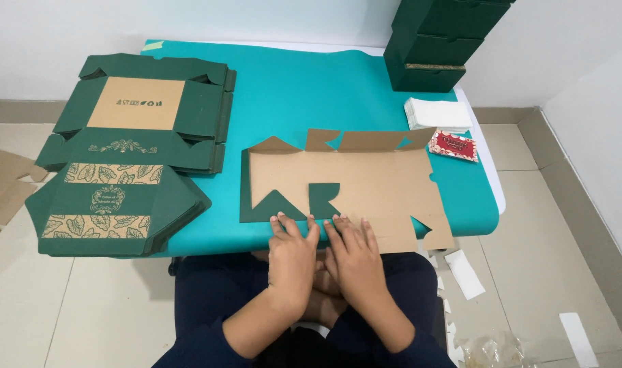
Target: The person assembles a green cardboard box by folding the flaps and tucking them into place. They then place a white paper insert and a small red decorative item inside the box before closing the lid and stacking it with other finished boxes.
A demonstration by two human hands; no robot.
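left hand [292, 253] and right hand [352, 253]: both flat, fingers spread, gripping nothing, pressing the near edge of the flat brown die-cut cardboard box blank [365, 187] to pin it | blank: kraft side up on teal-covered counter [304, 88] | stack of unfolded green printed box blanks [127, 157] left, within reach

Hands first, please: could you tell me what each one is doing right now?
Left hand: open, flat on the cardboard sheet, holding nothing.
Right hand: open, flat on it too.

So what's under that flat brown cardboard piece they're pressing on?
The flat cardboard blank lies on the teal table cover. Both hands, left and right, press its near edge; whatever lies beneath is hidden.
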